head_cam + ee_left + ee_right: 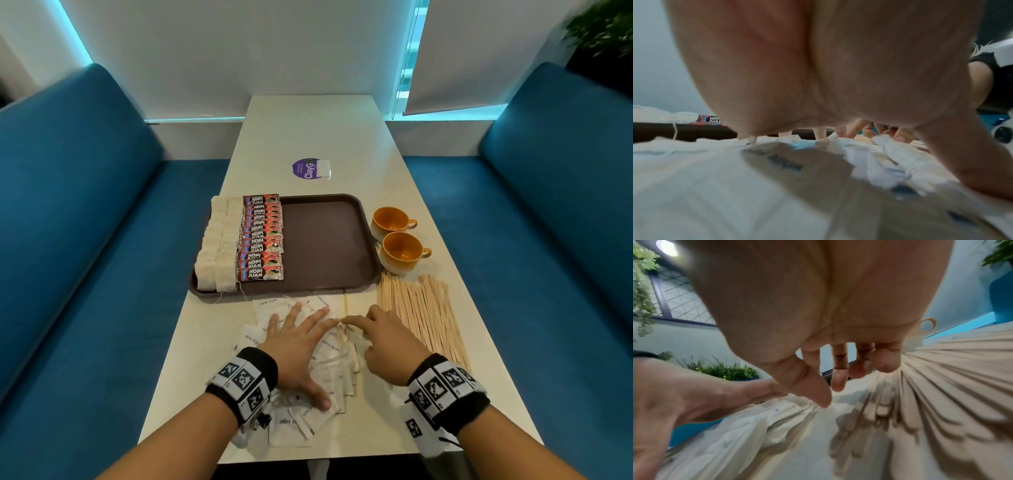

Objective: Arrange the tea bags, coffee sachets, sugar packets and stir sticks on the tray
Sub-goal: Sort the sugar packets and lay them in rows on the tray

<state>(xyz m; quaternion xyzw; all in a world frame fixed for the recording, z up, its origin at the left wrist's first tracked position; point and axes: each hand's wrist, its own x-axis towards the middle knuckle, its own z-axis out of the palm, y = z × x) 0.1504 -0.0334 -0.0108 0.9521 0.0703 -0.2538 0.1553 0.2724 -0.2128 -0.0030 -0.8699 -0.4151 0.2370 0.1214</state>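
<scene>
Here, stir sticks [423, 317] run lengthwise down table; both hands' fingers [310, 317] spread, holding nothing.

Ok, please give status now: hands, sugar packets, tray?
Left hand flat on sugar packets. Right hand open beside stir sticks. Tray half free.

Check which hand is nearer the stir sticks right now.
Right. The right hand hovers at the inner edge of the stir sticks; the left hand lies flat on the sugar packets, farther away.
</scene>
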